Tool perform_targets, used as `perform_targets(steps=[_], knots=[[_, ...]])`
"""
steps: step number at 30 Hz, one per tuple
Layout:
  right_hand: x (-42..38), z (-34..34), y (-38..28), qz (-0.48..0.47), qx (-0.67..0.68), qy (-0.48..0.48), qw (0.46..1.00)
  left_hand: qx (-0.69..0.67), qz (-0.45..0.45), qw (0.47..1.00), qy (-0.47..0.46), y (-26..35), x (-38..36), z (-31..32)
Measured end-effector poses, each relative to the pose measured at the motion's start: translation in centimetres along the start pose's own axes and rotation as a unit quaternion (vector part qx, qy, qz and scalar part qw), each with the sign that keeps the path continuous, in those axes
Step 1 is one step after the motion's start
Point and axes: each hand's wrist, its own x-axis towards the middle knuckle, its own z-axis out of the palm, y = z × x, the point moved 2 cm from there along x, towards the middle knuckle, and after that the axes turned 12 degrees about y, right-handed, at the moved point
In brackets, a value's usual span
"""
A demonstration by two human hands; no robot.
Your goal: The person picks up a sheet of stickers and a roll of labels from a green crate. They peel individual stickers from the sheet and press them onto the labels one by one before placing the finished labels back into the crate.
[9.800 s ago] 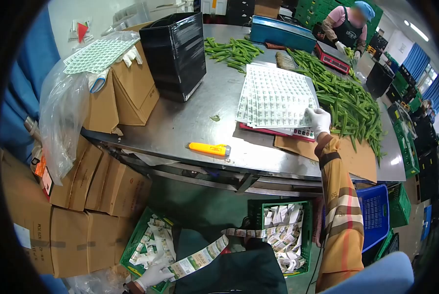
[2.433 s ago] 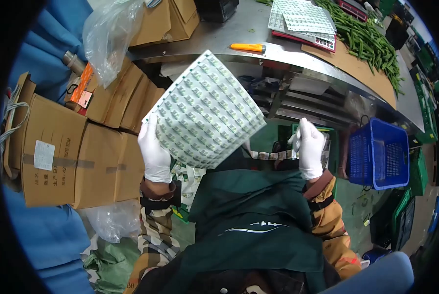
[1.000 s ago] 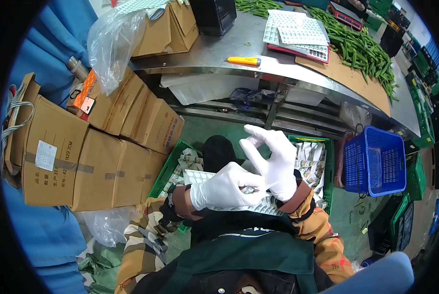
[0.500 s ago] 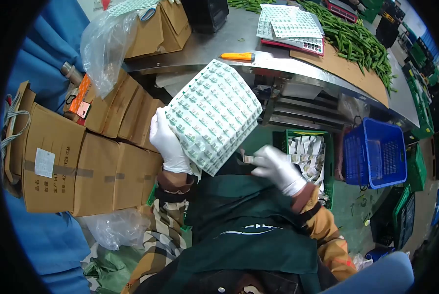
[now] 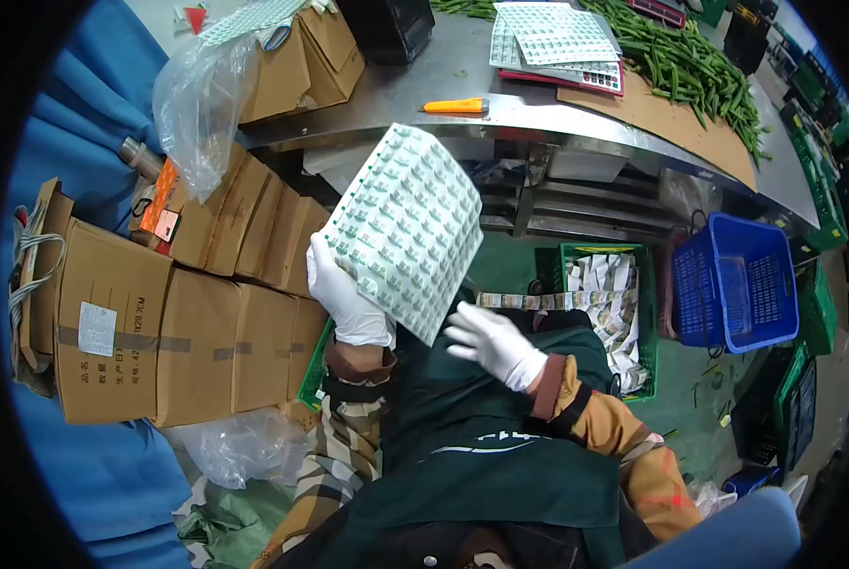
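My gloved left hand (image 5: pixel 346 302) grips a sheet of labels (image 5: pixel 410 223) by its lower left edge; the sheet is white with rows of small green prints and is held up at a tilt, curving at the right. My gloved right hand (image 5: pixel 495 346) is beside the sheet's lower right edge with its fingers stretched out and nothing showing between them. Just beyond those fingers, a strip of small printed labels (image 5: pixel 529 301) runs from behind the sheet towards a green crate (image 5: pixel 648 327), which holds a heap of similar strips.
Cardboard boxes (image 5: pixel 111 256) are stacked at the left. On the metal table (image 5: pixel 377 100) lie a yellow cutter knife (image 5: pixel 455 106), more label sheets (image 5: pixel 562 38) on a red scale (image 5: pixel 606 83), and green pods (image 5: pixel 694 81). A blue basket (image 5: pixel 735 284) stands at the right.
My right hand has moved down and left to the sheet's edge, and its fingers have opened out. The label strip now shows stretched beyond it. The sheet has turned slightly.
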Motion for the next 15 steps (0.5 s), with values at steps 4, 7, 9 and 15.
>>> perform_targets(steps=[4,7,9,15], knots=[[-0.5,2.0,-0.3,-0.042,0.116,-0.085,0.989,0.010,-0.013,1.000,0.001,-0.7,-0.1,0.1],[0.2,1.3,-3.9,-0.108,0.135,-0.110,0.979,-0.006,-0.037,0.999,-0.019,-0.8,-1.0,-0.4],[0.4,0.7,-4.7,-0.118,0.097,-0.087,0.984,-0.006,-0.052,0.998,-0.024,-1.0,-0.8,-0.8],[-0.6,2.1,-3.1,-0.035,0.205,-0.127,0.970,-0.060,-0.082,0.993,-0.055,-1.9,0.1,-1.2]])
